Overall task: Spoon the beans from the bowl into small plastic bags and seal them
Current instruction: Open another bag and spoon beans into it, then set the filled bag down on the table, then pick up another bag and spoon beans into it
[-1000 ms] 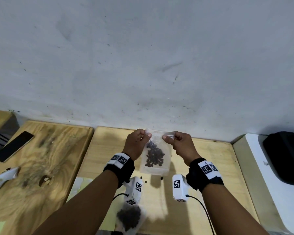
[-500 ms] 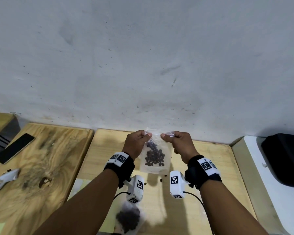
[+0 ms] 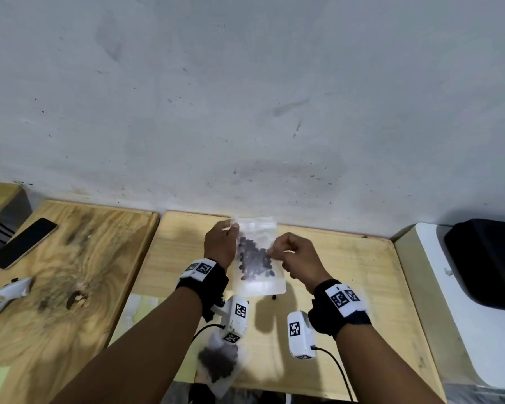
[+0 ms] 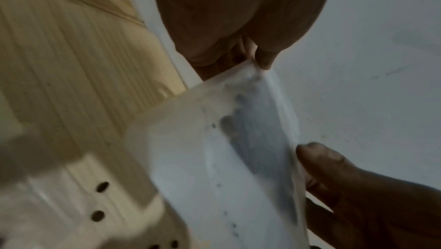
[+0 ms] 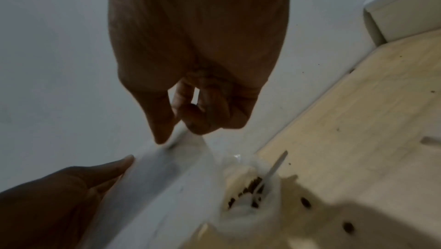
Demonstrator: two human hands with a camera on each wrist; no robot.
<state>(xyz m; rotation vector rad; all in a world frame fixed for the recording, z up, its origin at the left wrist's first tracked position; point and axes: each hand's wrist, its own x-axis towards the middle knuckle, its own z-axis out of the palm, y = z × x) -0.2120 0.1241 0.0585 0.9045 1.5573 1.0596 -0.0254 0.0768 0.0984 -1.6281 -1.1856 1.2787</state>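
A small clear plastic bag (image 3: 257,258) is held upright in the air above the pale wooden worktop (image 3: 347,266), between the two hands. The left hand (image 3: 219,247) is curled at the bag's upper left edge, which is pinched near the top corner between thumb and fingertips (image 4: 262,60). The right hand (image 3: 296,258) is closed on the bag's right edge, lower down than the left, with thumb and forefinger pressed together on the plastic. Dark beans (image 3: 254,258) are gathered in the middle and lower part of the bag; the strip along its top is seen flat and empty of beans. Whether the seal is fully pressed shut cannot be told.

Below the right hand, in the right wrist view, a white bowl (image 5: 248,192) with some beans and a pale spoon (image 5: 272,170) standing in it is seen on the worktop. A few loose beans (image 3: 274,297) lie on the wood just under the held bag. Nearer the person, beneath the left wrist, a second bag (image 3: 219,365) filled with beans lies flat.

Black wristbands with white square-coded markers are worn on both wrists; no readable words are printed on them. Far to the left of the left hand, a dark phone (image 3: 24,243) lies on a darker-grained board (image 3: 70,272), and a white object with blurred, unreadable lettering (image 3: 3,298) lies close by it.
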